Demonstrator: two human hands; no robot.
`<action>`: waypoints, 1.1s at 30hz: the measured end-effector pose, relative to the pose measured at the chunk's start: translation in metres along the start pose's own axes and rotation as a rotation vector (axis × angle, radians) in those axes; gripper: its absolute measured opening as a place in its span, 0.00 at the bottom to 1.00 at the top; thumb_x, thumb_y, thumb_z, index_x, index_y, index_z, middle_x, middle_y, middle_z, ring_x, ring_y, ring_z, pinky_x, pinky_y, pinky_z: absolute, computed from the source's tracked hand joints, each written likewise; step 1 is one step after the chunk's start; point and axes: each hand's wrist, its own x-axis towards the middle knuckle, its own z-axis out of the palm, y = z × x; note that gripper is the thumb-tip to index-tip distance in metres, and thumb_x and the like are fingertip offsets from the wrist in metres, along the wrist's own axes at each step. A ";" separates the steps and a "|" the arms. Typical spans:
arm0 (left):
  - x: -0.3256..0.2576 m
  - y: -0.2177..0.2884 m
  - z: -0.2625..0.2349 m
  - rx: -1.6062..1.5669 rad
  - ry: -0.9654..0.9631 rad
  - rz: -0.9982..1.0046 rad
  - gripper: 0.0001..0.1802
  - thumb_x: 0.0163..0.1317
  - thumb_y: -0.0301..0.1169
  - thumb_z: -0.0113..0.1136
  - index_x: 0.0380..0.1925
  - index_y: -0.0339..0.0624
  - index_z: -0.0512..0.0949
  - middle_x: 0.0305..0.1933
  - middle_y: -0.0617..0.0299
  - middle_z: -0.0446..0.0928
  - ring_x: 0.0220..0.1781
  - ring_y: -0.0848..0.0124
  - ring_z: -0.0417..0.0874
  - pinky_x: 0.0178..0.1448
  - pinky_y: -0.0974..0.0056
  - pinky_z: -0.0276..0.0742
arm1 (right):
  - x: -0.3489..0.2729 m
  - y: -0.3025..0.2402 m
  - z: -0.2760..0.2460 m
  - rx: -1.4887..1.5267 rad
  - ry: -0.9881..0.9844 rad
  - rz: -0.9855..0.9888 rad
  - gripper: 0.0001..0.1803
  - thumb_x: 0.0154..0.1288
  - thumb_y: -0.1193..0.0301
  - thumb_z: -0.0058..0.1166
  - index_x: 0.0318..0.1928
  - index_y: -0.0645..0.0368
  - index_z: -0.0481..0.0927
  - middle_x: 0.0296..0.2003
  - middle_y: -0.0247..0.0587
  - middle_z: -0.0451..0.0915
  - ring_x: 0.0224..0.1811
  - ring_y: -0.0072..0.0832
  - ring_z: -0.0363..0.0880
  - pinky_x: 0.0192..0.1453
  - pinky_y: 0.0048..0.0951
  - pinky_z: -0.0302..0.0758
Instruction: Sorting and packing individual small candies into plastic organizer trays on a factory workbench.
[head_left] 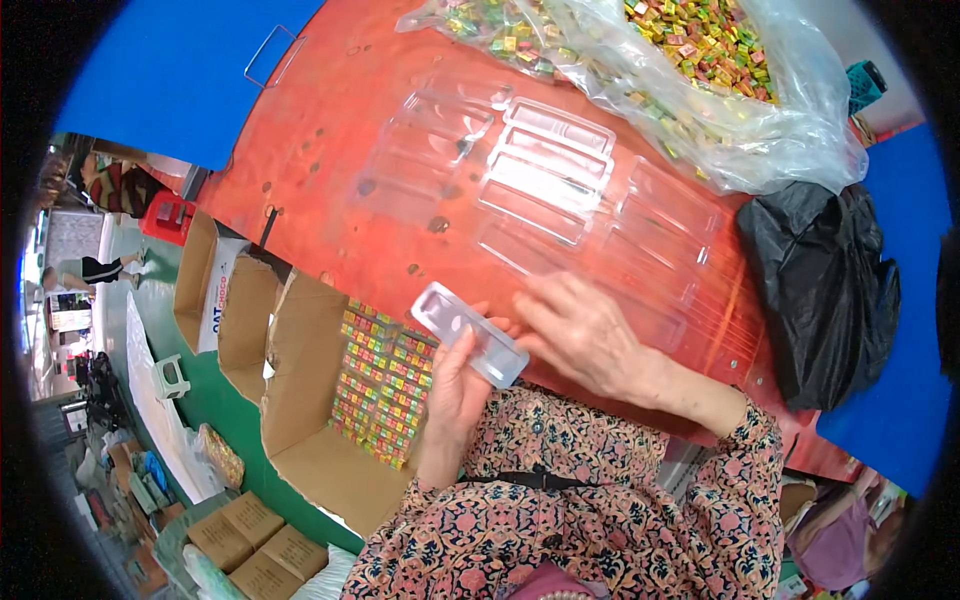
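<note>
My left hand grips a small clear plastic tray, long and narrow with a raised rim, tilted above the table's near edge. Its thumb lies over the tray and its fingers pass behind. Close to the tray's right side is my right hand, fingers bent and a little apart, with nothing visible in them; whether it touches the tray I cannot tell. Beyond both hands, several more clear trays lie in rows on the red tabletop, some hard to see through glare.
At the far right, a large clear bag spills small wrapped yellow, green and red cubes. A black plastic bag hangs over the right edge. An open cardboard box at left holds packed rows of cubes. Stacked cartons stand lower left.
</note>
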 end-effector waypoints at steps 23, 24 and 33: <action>0.001 0.001 -0.005 -0.036 0.111 0.032 0.18 0.61 0.26 0.51 0.50 0.32 0.65 0.42 0.47 0.75 0.46 0.53 0.78 0.53 0.51 0.75 | 0.033 0.085 0.001 -0.545 -0.079 0.185 0.33 0.60 0.60 0.48 0.62 0.63 0.57 0.65 0.53 0.49 0.69 0.47 0.44 0.68 0.52 0.45; 0.001 0.000 -0.004 -0.037 0.111 0.033 0.18 0.61 0.26 0.51 0.50 0.32 0.65 0.42 0.47 0.75 0.46 0.53 0.78 0.53 0.51 0.75 | 0.031 0.088 0.002 -0.550 -0.101 0.209 0.34 0.61 0.58 0.47 0.62 0.63 0.56 0.66 0.54 0.47 0.70 0.47 0.42 0.68 0.53 0.43; 0.001 0.000 -0.005 0.010 0.125 0.052 0.18 0.61 0.26 0.50 0.50 0.33 0.66 0.42 0.48 0.76 0.46 0.54 0.78 0.53 0.50 0.74 | 0.032 0.077 0.018 -0.532 -0.088 0.207 0.36 0.60 0.57 0.48 0.63 0.63 0.54 0.66 0.55 0.45 0.69 0.48 0.43 0.65 0.61 0.45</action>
